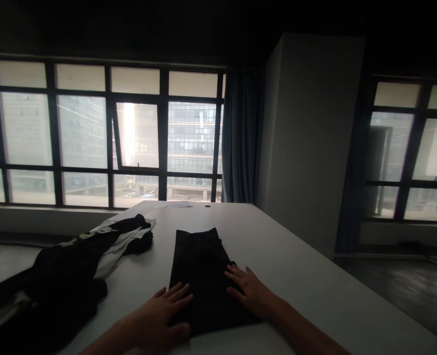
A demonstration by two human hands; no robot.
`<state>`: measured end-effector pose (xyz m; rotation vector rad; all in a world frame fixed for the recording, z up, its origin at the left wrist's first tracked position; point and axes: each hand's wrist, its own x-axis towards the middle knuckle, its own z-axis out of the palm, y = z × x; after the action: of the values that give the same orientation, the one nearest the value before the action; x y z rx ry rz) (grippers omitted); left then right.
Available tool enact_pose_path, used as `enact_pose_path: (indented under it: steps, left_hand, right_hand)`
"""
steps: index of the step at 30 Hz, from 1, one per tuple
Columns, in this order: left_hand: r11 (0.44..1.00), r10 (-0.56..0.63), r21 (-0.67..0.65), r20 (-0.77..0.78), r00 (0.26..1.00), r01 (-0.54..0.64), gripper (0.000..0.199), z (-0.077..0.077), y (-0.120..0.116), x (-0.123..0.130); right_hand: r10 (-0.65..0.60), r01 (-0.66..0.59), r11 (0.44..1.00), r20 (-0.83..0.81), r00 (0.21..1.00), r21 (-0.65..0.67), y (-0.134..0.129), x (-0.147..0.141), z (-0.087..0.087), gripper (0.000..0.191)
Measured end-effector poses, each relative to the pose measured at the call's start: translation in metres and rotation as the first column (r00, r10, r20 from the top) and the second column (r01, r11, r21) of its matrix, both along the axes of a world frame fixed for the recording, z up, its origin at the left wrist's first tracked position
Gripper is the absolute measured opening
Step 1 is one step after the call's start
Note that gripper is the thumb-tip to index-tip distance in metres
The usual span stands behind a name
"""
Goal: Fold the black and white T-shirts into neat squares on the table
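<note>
A black cloth or garment (203,276), folded into a long shape, lies on the white table (277,261) in front of me. My left hand (163,313) rests on its lower left edge with the fingers spread. On the right edge lies my right hand (250,291), palm down, its fingers also apart. Neither hand grips the cloth. The cloth's layers are too dark to tell apart.
A loose heap of black and white clothes (70,266) covers the table's left side. Papers (174,204) and a small dark round spot (207,206) are at the far end. Beyond stand windows, a blue curtain (242,138) and a pillar (310,143).
</note>
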<state>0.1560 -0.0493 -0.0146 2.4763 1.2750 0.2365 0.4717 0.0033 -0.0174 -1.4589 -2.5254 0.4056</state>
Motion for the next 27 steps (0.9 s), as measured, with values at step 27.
enact_pose_path:
  steps: [27]
  left_hand:
    - [0.985,-0.031,0.172,0.165,0.986,0.002,0.029,0.006,0.013,-0.031]
  right_hand:
    - [0.129,-0.121,0.992,-0.309,0.942,0.047,-0.008,0.025,0.022,0.032]
